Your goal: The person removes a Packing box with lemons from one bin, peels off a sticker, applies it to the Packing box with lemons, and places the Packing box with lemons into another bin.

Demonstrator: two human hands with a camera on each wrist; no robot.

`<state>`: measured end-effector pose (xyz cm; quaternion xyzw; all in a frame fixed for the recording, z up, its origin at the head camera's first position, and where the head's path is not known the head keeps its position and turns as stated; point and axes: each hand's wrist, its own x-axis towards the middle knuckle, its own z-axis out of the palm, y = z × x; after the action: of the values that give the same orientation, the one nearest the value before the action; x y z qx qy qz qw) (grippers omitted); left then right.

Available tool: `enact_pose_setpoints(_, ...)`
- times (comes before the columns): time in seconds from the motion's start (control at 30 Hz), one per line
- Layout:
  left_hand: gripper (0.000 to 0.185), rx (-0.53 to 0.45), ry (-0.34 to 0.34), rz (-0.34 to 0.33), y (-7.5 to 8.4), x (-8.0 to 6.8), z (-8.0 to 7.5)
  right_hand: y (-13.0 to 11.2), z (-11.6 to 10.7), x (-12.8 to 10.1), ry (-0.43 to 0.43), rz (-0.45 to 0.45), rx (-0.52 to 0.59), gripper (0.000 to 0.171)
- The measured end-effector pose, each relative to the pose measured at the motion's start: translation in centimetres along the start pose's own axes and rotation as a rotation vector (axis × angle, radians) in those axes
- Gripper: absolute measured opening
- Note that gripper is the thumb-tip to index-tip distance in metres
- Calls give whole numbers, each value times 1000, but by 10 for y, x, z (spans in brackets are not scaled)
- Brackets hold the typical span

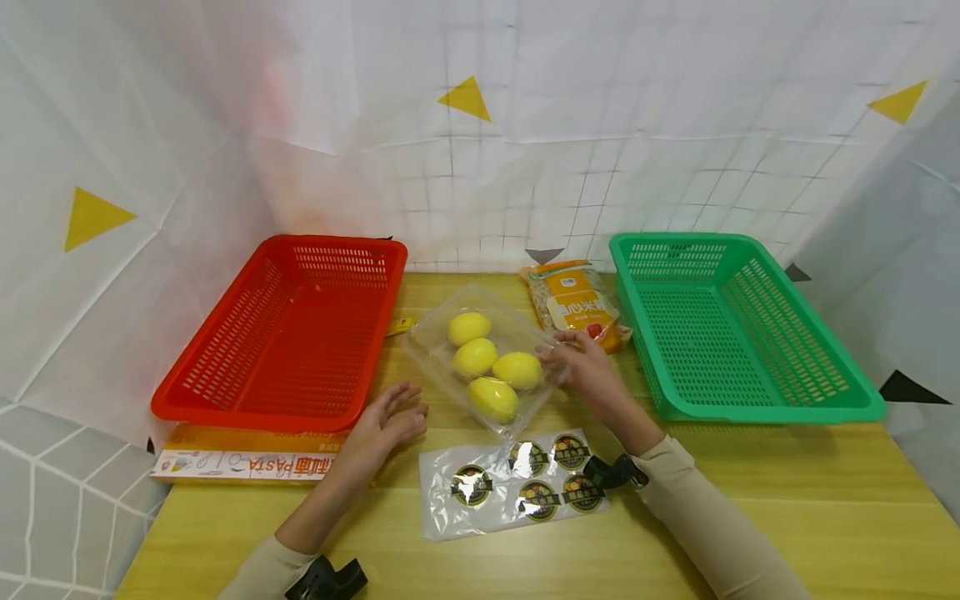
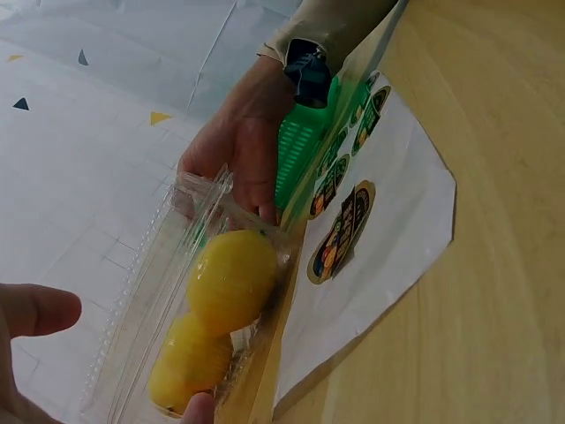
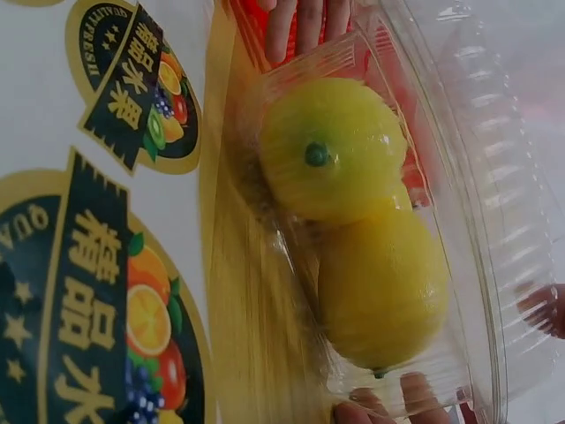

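Note:
A clear plastic clamshell box (image 1: 442, 379) with several yellow lemons (image 1: 476, 357) in it is in the middle of the table. My right hand (image 1: 592, 379) holds the box's right corner, with fingers at its side and thumb by the lid edge in the right wrist view. My left hand (image 1: 386, 425) is at the box's near left, fingers spread and apart from it in the head view. In front of the box lies a sheet of round fruit stickers (image 1: 517, 492). The left wrist view shows two lemons (image 2: 231, 281) through the plastic.
A red basket (image 1: 360, 417) stands on the left, by an orange pasta box (image 1: 247, 467). The green basket (image 1: 765, 412) stands on the right. An orange food bag (image 1: 577, 304) lies beside it. A small yellow item (image 1: 401, 326) lies near the red basket. White sheeting forms the back wall.

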<state>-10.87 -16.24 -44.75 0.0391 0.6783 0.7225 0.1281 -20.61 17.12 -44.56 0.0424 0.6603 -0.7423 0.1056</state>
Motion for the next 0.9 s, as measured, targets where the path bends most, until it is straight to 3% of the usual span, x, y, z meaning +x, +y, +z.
enact_pose_setpoints(0.3,88,24,22,-9,0,8,1,-1,-3,8,5,-36,11,41)
enact_pose_setpoints(0.67,102,6,84,-21,1,14,3,-1,-4,14,12,-56,-68,41)
enact_pose_setpoints(0.9,100,-3,71,-4,2,17,3,1,-5,15,-14,-88,-72,40)
